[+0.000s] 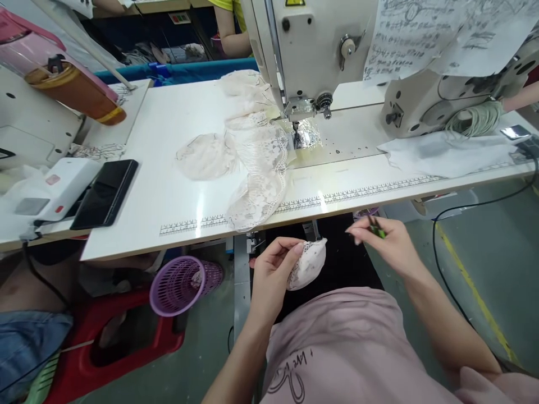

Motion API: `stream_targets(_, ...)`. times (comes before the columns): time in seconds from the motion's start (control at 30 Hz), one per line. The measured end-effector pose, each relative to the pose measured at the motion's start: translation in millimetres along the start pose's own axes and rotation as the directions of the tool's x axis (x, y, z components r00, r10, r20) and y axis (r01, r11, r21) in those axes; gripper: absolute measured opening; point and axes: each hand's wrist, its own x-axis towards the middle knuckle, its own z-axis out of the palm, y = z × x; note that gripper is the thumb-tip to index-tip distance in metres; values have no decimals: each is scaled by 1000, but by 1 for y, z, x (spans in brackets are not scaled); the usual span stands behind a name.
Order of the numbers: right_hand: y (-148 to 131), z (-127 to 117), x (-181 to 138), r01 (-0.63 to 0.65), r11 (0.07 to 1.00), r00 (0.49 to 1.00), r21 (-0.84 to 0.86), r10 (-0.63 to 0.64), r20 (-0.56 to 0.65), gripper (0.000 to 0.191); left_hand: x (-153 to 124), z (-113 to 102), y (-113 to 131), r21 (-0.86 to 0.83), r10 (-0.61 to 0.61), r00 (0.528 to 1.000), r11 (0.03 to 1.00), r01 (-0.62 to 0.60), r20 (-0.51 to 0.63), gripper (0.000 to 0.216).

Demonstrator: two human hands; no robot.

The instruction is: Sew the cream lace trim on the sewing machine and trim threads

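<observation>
My left hand [273, 275] pinches a small white lace cup piece [310, 265] between thumb and fingers, above my lap. To its right, my right hand [389, 244] is closed around small green-handled thread snips [377, 229]; its thumb and forefinger are drawn together, apart from the piece. Whether they pinch a thread is too small to tell. On the table ahead, joined white lace pieces [263, 151] lie left of the sewing machine's needle [296, 134], their front end hanging slightly over the edge.
The sewing machine [311, 45] stands on a white table [168, 207] with a printed ruler strip. A black phone [105, 193], a white device [59, 185] and a tilted bottle [67, 67] are at left. A purple basket [177, 286] stands below. White cloth [446, 154] and coiled cord [474, 119] lie right.
</observation>
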Motion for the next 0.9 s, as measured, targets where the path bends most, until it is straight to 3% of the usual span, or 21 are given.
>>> stream_targets(0.07,21,-26,-12,-118,990,989,-73,124,78,25,1,1,1,-8,-2,1000,1000,2,-3,21)
stream_targets(0.13,46,-49,-28,-196,940,973,-279,222,68,33,2,2,2,-14,-10,1000,1000,10,6,21)
stream_targets(0.27,75,-68,-55,-310,634,951,-709,215,-223,28,4,5,6,27,-47,997,999,45,65,21)
stream_targets(0.33,66,-62,-58,-305,533,952,-789,173,-251,38,6,7,7,47,-56,994,998,52,99,20)
stream_targets(0.37,57,-55,-57,-264,561,964,-785,139,-225,40,6,8,8,53,-63,992,997,58,112,19)
stream_targets(0.47,20,-27,-41,-11,819,994,-574,-56,-98,31,7,11,7,67,-113,982,992,104,150,18)
stream_targets(0.53,-1,-7,-27,167,865,979,-473,-204,-27,26,7,11,7,66,-141,975,989,132,169,18)
stream_targets(0.67,-19,17,-7,450,748,883,-488,-455,117,31,6,11,7,45,-145,974,989,139,171,16)
stream_targets(0.8,-16,22,-1,521,565,829,-640,-513,222,34,7,10,7,19,-163,973,987,162,165,19)
stream_targets(0.9,-15,21,0,533,500,820,-683,-504,272,35,8,11,7,19,-178,970,984,177,165,20)
